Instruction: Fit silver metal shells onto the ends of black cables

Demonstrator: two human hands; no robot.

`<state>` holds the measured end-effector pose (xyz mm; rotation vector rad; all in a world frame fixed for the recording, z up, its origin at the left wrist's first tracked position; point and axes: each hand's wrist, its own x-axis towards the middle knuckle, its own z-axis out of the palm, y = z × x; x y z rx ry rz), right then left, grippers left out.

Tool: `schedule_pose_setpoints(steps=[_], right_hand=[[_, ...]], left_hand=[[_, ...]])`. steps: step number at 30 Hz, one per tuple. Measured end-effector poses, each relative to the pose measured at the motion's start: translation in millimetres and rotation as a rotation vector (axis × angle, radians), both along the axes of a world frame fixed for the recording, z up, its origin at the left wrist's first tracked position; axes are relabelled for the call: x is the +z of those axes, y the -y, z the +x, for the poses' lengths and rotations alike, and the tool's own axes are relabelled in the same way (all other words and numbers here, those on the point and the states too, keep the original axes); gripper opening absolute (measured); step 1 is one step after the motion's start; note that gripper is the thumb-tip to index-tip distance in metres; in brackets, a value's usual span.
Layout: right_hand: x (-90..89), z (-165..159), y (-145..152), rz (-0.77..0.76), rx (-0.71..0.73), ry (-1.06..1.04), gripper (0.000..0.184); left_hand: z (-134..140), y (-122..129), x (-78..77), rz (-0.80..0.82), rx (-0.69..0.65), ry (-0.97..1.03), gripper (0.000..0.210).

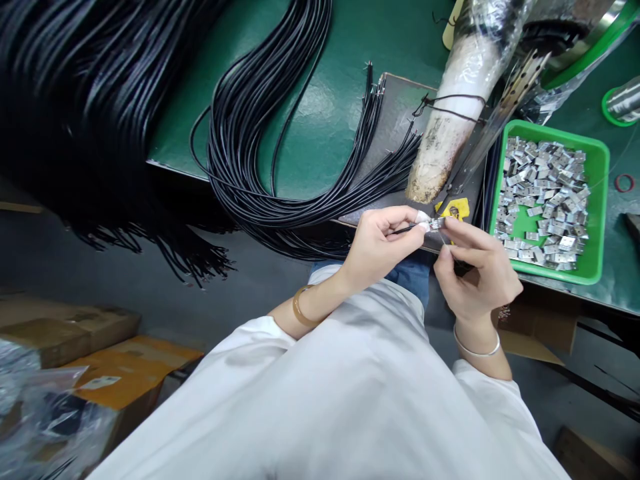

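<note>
My left hand (383, 240) is closed in a pinch on the end of a black cable (404, 230), with white wraps on its fingertips. A small silvery metal connector (436, 223) sits at that cable end, between my two hands. My right hand (473, 267) has its index finger against the connector's far side. Between its thumb and a finger runs a thin wire (443, 239), which looks like solder. Just above the connector, a thin dark tip (441, 205) points down beside a yellow pad (456, 209).
A green tray (603, 200) of small metal connectors stands right of my hands. A plastic-wrapped white tube (450, 120) slants down over the grey board (395, 113). Bundled black cables (240, 133) cover the left of the green table (320, 120). A wire spool (625, 103) stands far right.
</note>
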<state>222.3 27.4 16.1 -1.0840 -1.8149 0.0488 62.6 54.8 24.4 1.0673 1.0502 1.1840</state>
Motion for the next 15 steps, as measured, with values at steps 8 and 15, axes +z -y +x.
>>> schedule_pose_setpoints(steps=[8, 15], right_hand=[[12.0, -3.3, 0.1, -0.149, -0.003, -0.065, 0.019], [12.8, -4.5, -4.9, -0.121, 0.003, -0.041, 0.02]], left_hand=[[-2.2, -2.5, -5.0, 0.013, -0.016, 0.036, 0.013], [1.4, -6.1, -2.6, -0.032, 0.019, 0.052, 0.009]])
